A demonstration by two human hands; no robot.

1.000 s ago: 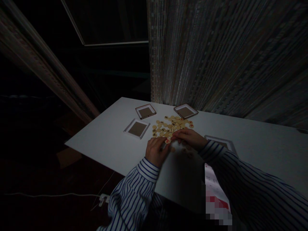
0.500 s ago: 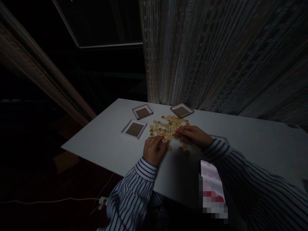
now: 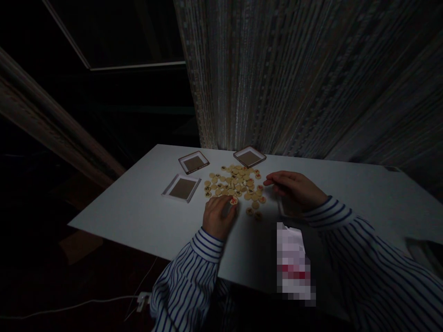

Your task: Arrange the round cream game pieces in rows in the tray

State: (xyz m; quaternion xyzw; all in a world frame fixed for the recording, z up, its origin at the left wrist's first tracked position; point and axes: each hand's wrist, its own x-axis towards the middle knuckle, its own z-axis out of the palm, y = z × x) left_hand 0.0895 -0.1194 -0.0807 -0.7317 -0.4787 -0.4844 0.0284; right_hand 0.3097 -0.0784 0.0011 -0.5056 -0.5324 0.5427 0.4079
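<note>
Head view, far left: a curtain hangs in the dark, and below it a white cable runs to a plug beside the striped left sleeve. The white table spreads from here to the right. Toward its left end lies a pale tray, with a brown-rimmed tray just behind it. Next comes the left hand, at the near side of the pile; its thumb and fingers are closed on one round piece, red character showing. Beyond it the other pieces lie loosely heaped mid-table, some blank side up, some marked black or red. Another brown-rimmed tray sits behind them. Farther right, near the front edge, is a lit phone, mostly pixelated. The right hand hovers just right of the pile, fingers together and slightly bent; whether they pinch anything, I cannot tell. Partly under it is a fourth tray, dim in shadow. Behind, a stringy drape fills the upper right.
</note>
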